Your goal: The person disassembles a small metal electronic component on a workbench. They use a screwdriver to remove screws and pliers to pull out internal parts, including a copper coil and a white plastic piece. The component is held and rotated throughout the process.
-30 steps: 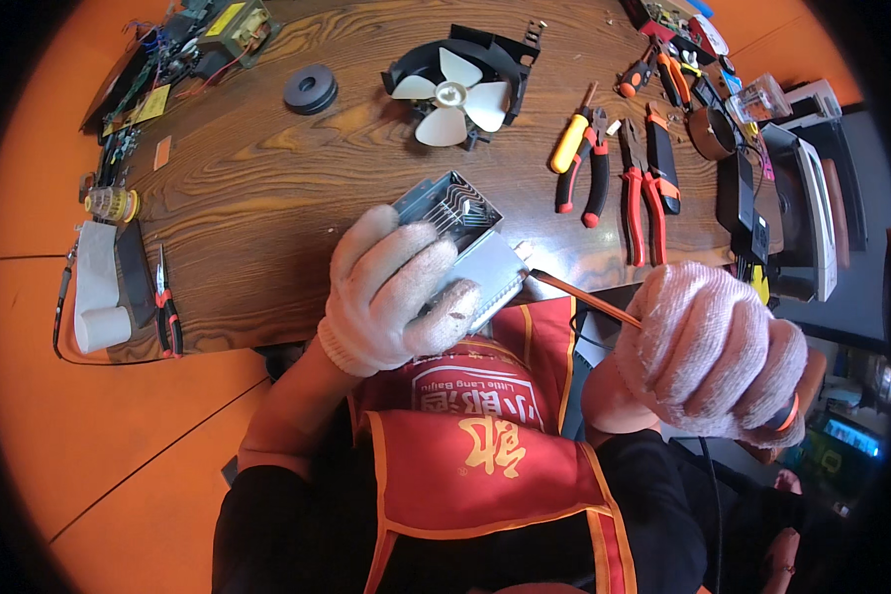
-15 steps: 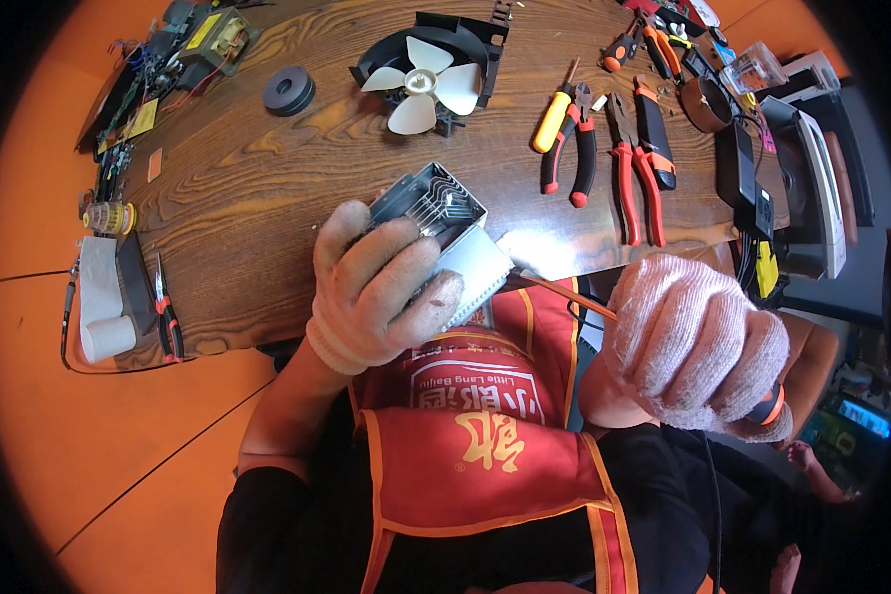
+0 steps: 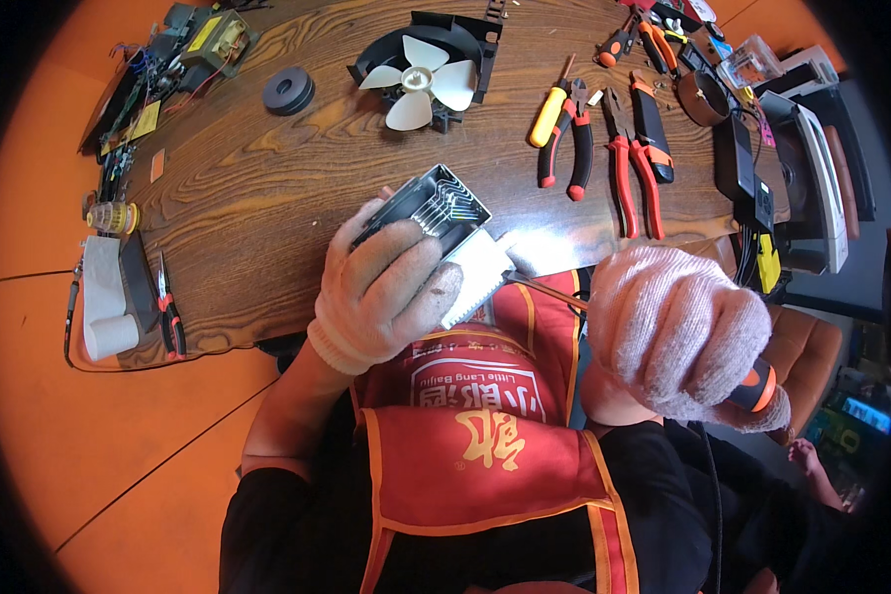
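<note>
My left hand (image 3: 386, 282), in a pale knit glove, is closed around a silver metal box (image 3: 480, 259) at the table's near edge. Zigzag wires show inside the box's open end, which tilts away from me. A fist made by my gloved right hand (image 3: 678, 332) grips a screwdriver (image 3: 549, 290). Its long shaft points left, the tip meeting the right edge of the box. Part of the black and orange handle sticks out below the fist. What the tip touches exactly is too small to tell.
Beyond the box stand a fan (image 3: 417, 79) with pale blades and a dark ring (image 3: 288, 90). Cutters (image 3: 566, 139), red-handled pliers (image 3: 632, 168) and a yellow screwdriver (image 3: 548, 117) lie to the right. Needle-nose pliers (image 3: 171, 315) and a paper roll (image 3: 111, 337) are at the left.
My right hand has moved slightly left and down with the screwdriver. The box has tilted a little in my left hand, its side now shining brighter.
</note>
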`<act>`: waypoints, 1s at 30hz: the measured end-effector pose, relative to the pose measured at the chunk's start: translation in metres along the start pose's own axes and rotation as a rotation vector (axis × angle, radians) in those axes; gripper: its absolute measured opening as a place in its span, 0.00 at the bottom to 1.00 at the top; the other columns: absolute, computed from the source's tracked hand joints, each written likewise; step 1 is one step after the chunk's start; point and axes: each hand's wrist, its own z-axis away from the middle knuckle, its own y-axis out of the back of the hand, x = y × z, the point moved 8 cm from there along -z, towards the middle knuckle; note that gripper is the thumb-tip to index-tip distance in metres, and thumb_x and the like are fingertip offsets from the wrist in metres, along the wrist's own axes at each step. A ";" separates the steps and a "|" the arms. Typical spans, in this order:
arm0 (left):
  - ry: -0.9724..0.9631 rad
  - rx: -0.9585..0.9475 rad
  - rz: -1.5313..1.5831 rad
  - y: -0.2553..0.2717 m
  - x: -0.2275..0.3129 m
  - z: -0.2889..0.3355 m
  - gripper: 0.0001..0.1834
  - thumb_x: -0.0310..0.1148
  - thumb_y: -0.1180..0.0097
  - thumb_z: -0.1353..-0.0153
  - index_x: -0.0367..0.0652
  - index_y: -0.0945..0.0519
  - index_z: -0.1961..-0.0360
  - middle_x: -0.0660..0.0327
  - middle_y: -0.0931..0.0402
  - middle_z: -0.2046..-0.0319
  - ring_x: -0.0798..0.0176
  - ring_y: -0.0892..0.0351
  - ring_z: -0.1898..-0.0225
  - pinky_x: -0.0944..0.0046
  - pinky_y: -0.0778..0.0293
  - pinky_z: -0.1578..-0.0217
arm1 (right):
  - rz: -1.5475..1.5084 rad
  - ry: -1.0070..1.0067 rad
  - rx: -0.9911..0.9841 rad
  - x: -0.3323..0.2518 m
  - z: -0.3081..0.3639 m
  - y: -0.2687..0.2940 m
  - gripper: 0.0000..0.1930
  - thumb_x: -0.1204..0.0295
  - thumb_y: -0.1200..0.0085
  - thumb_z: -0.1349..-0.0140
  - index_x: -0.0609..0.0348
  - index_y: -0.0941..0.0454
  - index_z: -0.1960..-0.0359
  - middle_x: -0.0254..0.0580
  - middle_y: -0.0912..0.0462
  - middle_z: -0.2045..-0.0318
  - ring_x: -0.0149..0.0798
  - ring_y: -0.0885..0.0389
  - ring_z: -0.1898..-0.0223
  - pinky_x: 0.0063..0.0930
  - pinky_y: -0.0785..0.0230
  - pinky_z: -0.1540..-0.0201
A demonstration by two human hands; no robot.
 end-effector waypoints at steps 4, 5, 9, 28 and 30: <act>-0.009 -0.022 0.035 0.000 0.000 0.000 0.17 0.30 0.25 0.42 0.55 0.16 0.52 0.61 0.21 0.49 0.54 0.19 0.42 0.36 0.18 0.36 | 0.004 0.040 0.022 0.002 0.001 0.001 0.26 0.35 0.38 0.27 0.45 0.21 0.61 0.33 0.14 0.76 0.35 0.14 0.77 0.33 0.19 0.74; -0.029 -0.045 0.060 -0.001 0.003 0.001 0.18 0.30 0.24 0.42 0.56 0.16 0.53 0.61 0.21 0.49 0.54 0.19 0.42 0.36 0.18 0.35 | 0.012 0.048 0.031 0.004 0.001 0.002 0.26 0.35 0.38 0.26 0.45 0.20 0.61 0.33 0.14 0.76 0.35 0.14 0.77 0.33 0.19 0.74; -0.033 -0.045 0.084 -0.001 0.006 0.004 0.19 0.30 0.23 0.43 0.56 0.16 0.52 0.62 0.20 0.49 0.55 0.18 0.42 0.36 0.19 0.33 | 0.040 0.035 0.044 0.013 0.005 -0.001 0.26 0.36 0.38 0.26 0.46 0.20 0.62 0.33 0.14 0.75 0.36 0.14 0.77 0.33 0.20 0.74; 0.558 0.066 0.561 -0.009 -0.034 0.011 0.45 0.19 0.28 0.52 0.30 0.28 0.29 0.40 0.19 0.35 0.43 0.19 0.29 0.48 0.25 0.27 | 0.182 0.024 -0.078 0.013 0.018 -0.008 0.25 0.42 0.39 0.24 0.51 0.17 0.65 0.36 0.13 0.72 0.39 0.15 0.77 0.32 0.23 0.76; 0.604 0.046 0.625 -0.011 -0.034 0.014 0.45 0.19 0.27 0.52 0.30 0.28 0.29 0.41 0.18 0.35 0.45 0.16 0.31 0.50 0.23 0.30 | 0.168 -0.024 -0.059 0.014 0.011 -0.010 0.21 0.47 0.38 0.24 0.51 0.17 0.64 0.37 0.13 0.71 0.40 0.15 0.77 0.35 0.22 0.75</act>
